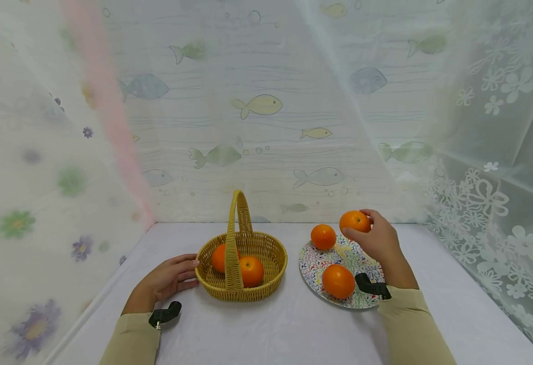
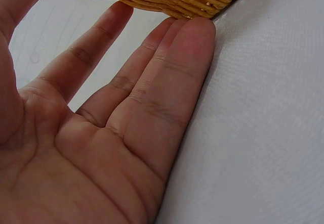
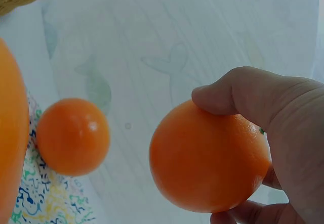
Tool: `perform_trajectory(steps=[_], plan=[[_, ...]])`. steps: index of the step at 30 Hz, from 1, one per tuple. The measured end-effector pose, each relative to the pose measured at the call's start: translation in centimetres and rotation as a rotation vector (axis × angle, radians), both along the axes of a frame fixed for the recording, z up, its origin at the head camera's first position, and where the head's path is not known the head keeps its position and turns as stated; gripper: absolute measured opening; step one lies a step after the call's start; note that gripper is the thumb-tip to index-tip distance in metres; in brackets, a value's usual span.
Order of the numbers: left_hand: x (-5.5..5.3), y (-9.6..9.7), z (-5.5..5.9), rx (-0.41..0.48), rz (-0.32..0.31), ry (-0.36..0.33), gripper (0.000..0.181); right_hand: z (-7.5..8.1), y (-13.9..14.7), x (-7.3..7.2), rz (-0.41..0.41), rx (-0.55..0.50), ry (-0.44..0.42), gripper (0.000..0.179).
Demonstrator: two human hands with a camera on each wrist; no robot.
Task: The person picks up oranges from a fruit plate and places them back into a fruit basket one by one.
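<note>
My right hand (image 1: 379, 240) grips an orange (image 1: 355, 221) between thumb and fingers, raised over the back of a round, colourfully patterned plate (image 1: 312, 271). The same orange (image 3: 207, 158) fills the middle of the right wrist view. Two more oranges lie on the plate, one at the back left (image 1: 323, 237) and one at the front (image 1: 338, 281). My left hand (image 1: 172, 276) rests at the left side of a yellow wicker basket (image 1: 271, 291), its extended fingers (image 2: 190, 52) right at the woven wall. Inside the basket sit two oranges (image 1: 251, 271), partly behind its tall handle.
A white cloth (image 1: 266, 334) covers the table. Behind it hangs a pale curtain (image 1: 257, 167) printed with fish. Flower-patterned sheets stand along the left (image 1: 42, 203) and right (image 1: 503, 228) sides. Black wrist cameras (image 1: 372, 286) are strapped to both arms.
</note>
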State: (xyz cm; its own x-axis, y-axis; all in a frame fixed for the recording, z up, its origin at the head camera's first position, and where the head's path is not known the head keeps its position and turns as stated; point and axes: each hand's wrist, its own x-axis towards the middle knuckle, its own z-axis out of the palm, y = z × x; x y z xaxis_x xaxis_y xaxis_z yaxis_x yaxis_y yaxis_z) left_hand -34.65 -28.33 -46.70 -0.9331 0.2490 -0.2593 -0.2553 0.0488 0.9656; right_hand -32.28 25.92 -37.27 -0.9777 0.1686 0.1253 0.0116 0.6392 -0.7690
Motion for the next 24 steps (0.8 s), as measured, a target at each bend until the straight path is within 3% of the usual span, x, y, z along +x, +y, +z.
perform_trajectory(steps=[10,24], plan=[[0.1,-0.1,0.1,-0.004,0.003,0.002,0.077,1.3,-1.3,0.6,-0.001,-0.043,0.043,0.095],[0.1,0.0,0.1,0.001,0.004,-0.002,0.074,1.5,-3.2,0.6,0.058,0.015,0.086,0.091]])
